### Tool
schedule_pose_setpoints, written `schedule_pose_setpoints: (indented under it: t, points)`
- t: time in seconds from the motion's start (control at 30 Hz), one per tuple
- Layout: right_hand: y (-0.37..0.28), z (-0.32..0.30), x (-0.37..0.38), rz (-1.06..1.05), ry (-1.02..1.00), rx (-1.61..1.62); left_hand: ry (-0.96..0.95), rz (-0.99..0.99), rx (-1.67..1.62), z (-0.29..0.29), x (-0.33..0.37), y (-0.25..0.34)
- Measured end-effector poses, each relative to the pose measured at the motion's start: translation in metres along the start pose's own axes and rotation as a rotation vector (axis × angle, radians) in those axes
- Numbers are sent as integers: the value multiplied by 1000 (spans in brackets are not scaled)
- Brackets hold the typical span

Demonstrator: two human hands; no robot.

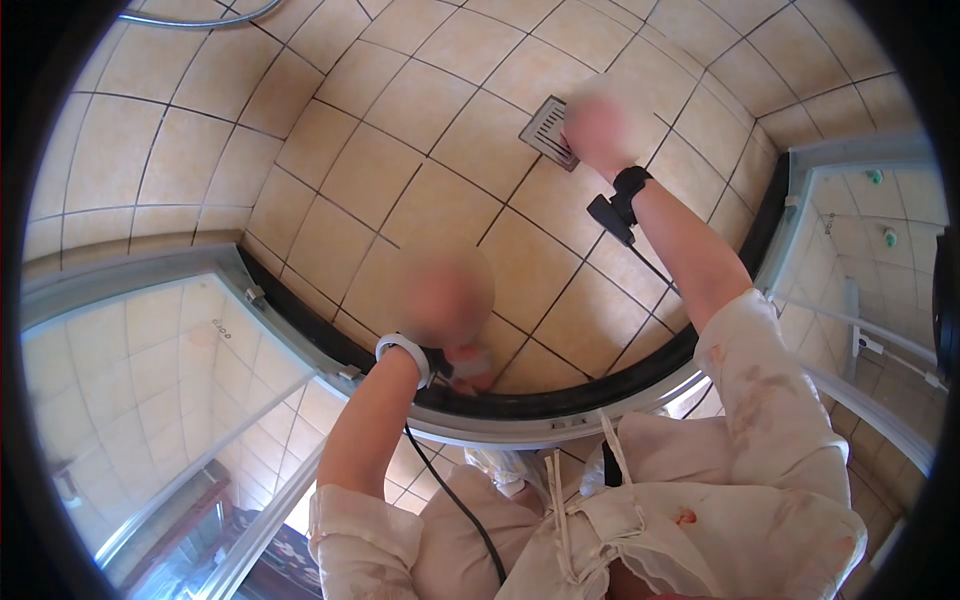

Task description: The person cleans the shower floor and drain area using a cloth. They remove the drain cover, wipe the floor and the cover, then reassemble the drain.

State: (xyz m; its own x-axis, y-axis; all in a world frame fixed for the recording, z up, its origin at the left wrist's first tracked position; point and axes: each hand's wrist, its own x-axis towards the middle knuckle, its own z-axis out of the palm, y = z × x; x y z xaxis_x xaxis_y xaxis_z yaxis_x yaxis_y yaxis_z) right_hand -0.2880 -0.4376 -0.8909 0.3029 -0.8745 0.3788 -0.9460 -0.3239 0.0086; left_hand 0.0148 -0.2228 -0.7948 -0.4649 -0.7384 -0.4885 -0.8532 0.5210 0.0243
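My right hand [603, 122] reaches far out over the tiled floor, at the right edge of a square metal drain grate [548, 128] with dark slots. It is blurred, so its fingers and anything in them cannot be made out. A black strap with a small black device [613, 215] and a cable sits on that wrist. Nearer to me, my left hand [447, 292] is over the tiles just inside the black curved threshold, blurred as well. A white band [406, 358] circles the left wrist. Beside it lies a small pinkish shape [469, 368] whose kind is unclear.
The black curved threshold [540, 403] of a shower enclosure runs between me and the beige tiled floor [415, 185]. Glass panels stand at left [150, 360] and right [870, 250]. A metal hose [205, 20] curves at the upper left. A black cable [455, 497] hangs from my left wrist.
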Motion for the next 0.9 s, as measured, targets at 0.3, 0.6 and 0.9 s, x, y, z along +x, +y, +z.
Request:
schedule_pose_setpoints:
  t: [0.3, 0.6, 0.9]
  points:
    - [-25, -26, 14, 266, -412, 273, 23, -41, -127, -18, -13, 8]
    - [2, -1, 2, 114, -333, 178, 242, 118, -97, 14, -8, -5]
    - [-10, -5, 7, 187, 40, 516, -148, -34, -159, -26, -3, 3]
